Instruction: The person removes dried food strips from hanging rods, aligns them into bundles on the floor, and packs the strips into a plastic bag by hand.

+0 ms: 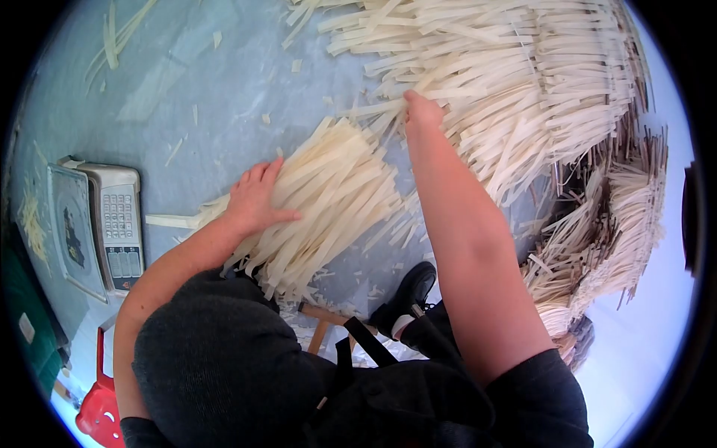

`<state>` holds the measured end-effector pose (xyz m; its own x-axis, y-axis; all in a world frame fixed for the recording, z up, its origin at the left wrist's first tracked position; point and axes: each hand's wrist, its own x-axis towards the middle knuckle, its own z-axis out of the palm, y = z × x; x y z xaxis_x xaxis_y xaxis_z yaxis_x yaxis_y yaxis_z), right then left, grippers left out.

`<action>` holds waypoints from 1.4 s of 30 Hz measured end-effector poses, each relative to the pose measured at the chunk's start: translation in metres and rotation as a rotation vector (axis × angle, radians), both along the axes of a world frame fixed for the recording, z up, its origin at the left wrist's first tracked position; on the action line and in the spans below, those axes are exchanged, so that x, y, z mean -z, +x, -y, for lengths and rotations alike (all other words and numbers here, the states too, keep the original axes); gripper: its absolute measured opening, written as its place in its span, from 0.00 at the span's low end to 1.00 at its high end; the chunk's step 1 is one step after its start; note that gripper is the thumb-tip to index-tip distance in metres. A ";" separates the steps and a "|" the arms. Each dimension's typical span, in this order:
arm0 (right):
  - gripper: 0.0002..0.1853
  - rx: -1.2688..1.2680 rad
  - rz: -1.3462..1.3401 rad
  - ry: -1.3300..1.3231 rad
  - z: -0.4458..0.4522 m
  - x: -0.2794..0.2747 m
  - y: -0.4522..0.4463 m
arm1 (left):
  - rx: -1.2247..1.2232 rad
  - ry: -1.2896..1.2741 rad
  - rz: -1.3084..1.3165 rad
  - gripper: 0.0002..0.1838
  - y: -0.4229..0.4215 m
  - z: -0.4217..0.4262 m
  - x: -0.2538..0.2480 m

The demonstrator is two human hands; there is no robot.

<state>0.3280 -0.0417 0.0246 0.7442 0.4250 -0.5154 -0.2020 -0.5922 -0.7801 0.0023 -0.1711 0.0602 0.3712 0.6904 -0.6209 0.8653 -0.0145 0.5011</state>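
Observation:
My left hand (pixel 258 200) lies with fingers spread on the near-left side of a loose heap of pale flat strips (pixel 336 194). The material of these strips cannot be told for sure. My right hand (pixel 424 113) reaches forward to the edge of a larger stacked pile of similar strips (pixel 493 82). Its fingers are curled together around the ends of a few strips there, though the fingertips are partly hidden. Between the heap and the pile, a few strips lie across the gap.
A digital scale (pixel 118 220) with a keypad and flat pan stands at the left. Strip scraps dot the grey-blue surface (pixel 194 97). More bundled strips (pixel 612 231) with darker ends are stacked at right. A red chair (pixel 101 411) is at lower left. A black shoe (pixel 407 295) shows below the heap.

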 end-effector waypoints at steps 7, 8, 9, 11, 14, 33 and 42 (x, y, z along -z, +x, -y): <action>0.11 -0.416 0.174 0.607 0.017 -0.102 -0.042 | 0.002 0.006 -0.016 0.61 0.000 0.001 -0.002; 0.09 -0.449 0.197 0.740 0.019 -0.128 -0.044 | -0.004 0.079 0.002 0.62 0.000 0.005 0.000; 0.08 -0.481 0.220 0.872 0.021 -0.154 -0.044 | -0.009 0.150 0.020 0.62 0.000 0.007 0.002; 0.06 -0.547 0.304 0.947 0.031 -0.202 -0.040 | -0.009 0.152 0.016 0.62 0.001 0.008 0.003; 0.08 -0.639 0.279 0.815 0.069 -0.240 -0.034 | -0.015 0.132 0.031 0.62 -0.002 0.004 0.001; 0.19 -0.791 -0.496 -0.322 0.250 -0.091 -0.113 | -0.034 0.407 0.010 0.33 -0.014 0.029 -0.008; 0.17 -0.904 -0.476 -0.073 0.230 -0.095 -0.140 | 0.098 0.151 0.582 0.15 0.005 0.039 -0.052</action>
<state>0.1875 -0.2714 0.1201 -0.1275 0.6816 -0.7205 0.0643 -0.7192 -0.6918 0.0070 -0.2100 0.1126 0.6864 0.7006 -0.1950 0.4409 -0.1877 0.8777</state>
